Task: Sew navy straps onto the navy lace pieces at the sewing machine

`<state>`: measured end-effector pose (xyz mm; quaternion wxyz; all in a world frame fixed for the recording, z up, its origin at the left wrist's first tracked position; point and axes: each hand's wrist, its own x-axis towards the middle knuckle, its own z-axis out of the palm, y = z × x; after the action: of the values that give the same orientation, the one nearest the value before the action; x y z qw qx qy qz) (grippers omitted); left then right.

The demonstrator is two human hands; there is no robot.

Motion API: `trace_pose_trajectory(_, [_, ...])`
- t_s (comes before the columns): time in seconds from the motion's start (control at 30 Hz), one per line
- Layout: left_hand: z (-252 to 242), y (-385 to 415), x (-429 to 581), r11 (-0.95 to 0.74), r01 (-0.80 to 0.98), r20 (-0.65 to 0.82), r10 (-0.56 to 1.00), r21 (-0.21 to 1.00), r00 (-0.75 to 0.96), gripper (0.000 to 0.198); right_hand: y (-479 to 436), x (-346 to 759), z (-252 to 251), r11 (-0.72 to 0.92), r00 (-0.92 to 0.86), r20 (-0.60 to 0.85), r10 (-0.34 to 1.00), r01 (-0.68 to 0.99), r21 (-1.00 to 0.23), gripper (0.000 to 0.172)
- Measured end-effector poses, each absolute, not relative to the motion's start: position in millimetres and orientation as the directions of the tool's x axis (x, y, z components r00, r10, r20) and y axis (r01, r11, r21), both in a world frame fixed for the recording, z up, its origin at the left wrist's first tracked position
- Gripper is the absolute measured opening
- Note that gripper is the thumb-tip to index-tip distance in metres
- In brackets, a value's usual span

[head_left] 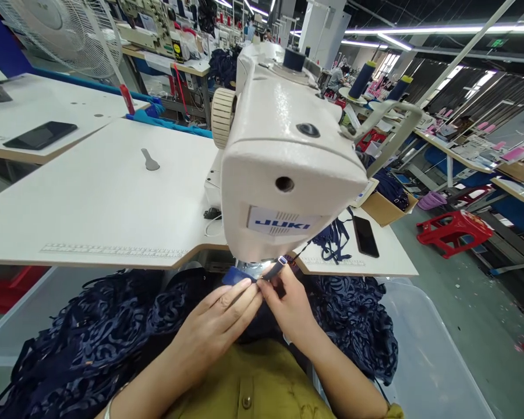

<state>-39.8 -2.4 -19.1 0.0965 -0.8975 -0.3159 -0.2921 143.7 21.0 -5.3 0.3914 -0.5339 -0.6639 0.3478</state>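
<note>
My left hand [222,317] lies with its fingers together on a small navy fabric piece [236,276], pressing it at the sewing area. Closed around a narrow navy strap with a metal slider [281,262], my right hand [291,304] meets the left fingertips. Both hands are just under the head of a white sewing machine [288,169], which hides the needle from view. Dark navy patterned garments [113,326] are heaped at the left across my lap, and more patterned fabric [358,326] bunches at the right.
A white tabletop [91,203] carries a grey metal piece [150,160]. Right of the machine are navy straps [334,240], a phone [365,236] and a cardboard box [386,206]. Clear plastic bins [432,349] sit below. A red stool [456,230] stands on the floor.
</note>
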Motion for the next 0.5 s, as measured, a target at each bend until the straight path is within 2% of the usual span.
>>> trace_pose_trajectory(0.1, [-26.5,0.2,-41.7,-0.735,0.675,0.552,0.589,0.063,0.590,0.038,30.7,143.1,-7.6,0.114,-0.075,0.093,0.993,0.354,-0.928,0.010])
trace_pose_trajectory(0.23, [-27.2,2.6,-35.7,-0.697,0.710,0.554,0.630,0.094,0.545,0.035,50.1,143.8,-13.6,0.071,-0.053,0.060,0.997,0.222,-0.972,0.008])
trace_pose_trajectory(0.4, [-17.6,7.9,-24.0,-0.634,0.764,0.643,0.637,0.122,0.426,0.030,71.4,143.7,-11.9,0.139,-0.050,0.130,0.990,0.325,-0.936,0.002])
trace_pose_trajectory(0.5, [-12.6,9.8,-21.4,-0.617,0.773,0.646,0.652,0.148,0.396,0.030,79.6,142.3,-9.5,0.175,-0.046,0.170,0.984,0.371,-0.912,0.005])
